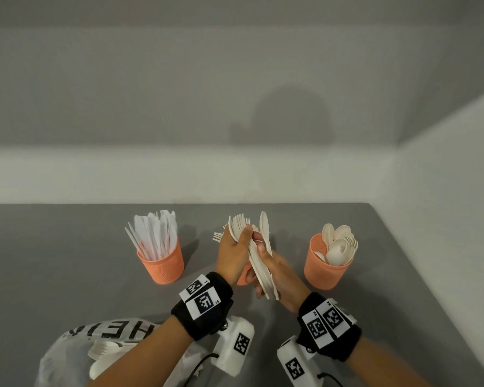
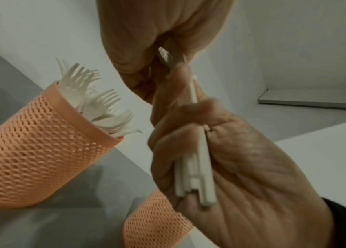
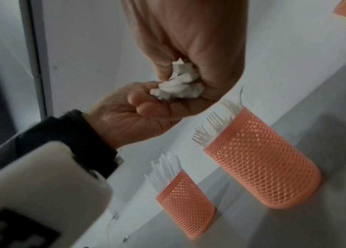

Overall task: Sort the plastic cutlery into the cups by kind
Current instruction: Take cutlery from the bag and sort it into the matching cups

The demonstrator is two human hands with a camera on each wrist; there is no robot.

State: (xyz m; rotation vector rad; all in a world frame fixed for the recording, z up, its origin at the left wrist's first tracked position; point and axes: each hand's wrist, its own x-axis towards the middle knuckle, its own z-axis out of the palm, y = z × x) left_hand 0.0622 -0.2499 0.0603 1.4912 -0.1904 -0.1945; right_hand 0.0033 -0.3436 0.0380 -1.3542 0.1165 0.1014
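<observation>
Both hands meet over the table's middle around one bundle of white plastic cutlery [image 1: 265,283] [image 2: 197,167] [image 3: 178,89]. My right hand [image 1: 281,277] [image 2: 242,167] grips the handle ends. The left hand [image 1: 232,255] [image 3: 136,115] pinches the heads near the top, where forks and a knife blade stick up. Three orange mesh cups stand in a row. The knife cup [image 1: 162,263] [image 3: 187,201] is left, the spoon cup [image 1: 327,266] right. The fork cup [image 1: 244,273] [image 2: 40,151] [image 3: 263,159] stands mostly hidden behind the hands in the head view.
A clear plastic bag [image 1: 76,356] with more white cutlery inside lies at the near left of the grey table [image 1: 53,261]. White walls close the table at the back and on the right. In the left wrist view another orange cup [image 2: 157,221] shows near the bottom edge.
</observation>
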